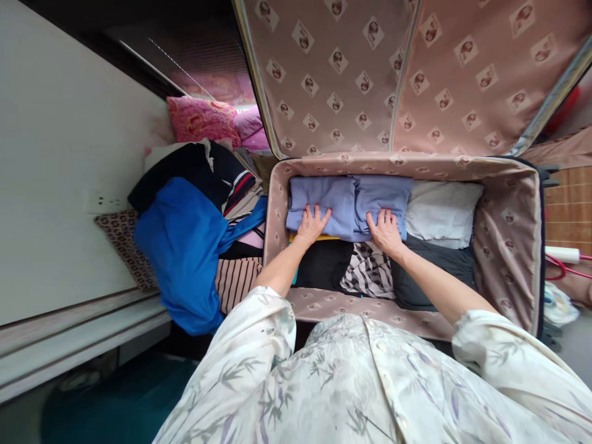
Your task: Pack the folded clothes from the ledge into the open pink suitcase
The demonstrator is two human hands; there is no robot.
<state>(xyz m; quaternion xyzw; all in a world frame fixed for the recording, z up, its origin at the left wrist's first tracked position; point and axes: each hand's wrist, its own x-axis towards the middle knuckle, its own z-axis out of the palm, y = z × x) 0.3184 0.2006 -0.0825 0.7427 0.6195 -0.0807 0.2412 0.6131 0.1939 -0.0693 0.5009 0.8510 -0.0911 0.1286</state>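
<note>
Folded lavender-blue clothing (330,194) lies directly under both my hands, inside the open suitcase (509,246). Two sections sit side by side, with a dividing line in the gap between my hands; I cannot tell whether they are one garment or two. Left hand (314,224): palm down on the left section, fingers parted, clamped on nothing. Right hand (385,232): palm down near the closer edge of the right section, fingers likewise spread, gripping nothing. A light grey folded garment (444,209) lies to the right of my right hand, adjoining the lavender-blue stack. On my side of the hands I note a second row: black cloth (324,265) below the left hand, a black-and-white checked piece (370,271) between the two wrists, and dark grey cloth (456,259) partly under my right forearm. A thin yellow edge (330,237) shows just beside the left wrist. Beyond both hands the suitcase lid (337,80) stands raised, its lining printed with diamond emblems. Left of my left hand, outside the case: a heap with a bright blue garment (180,246) and a striped cloth (235,274).
</note>
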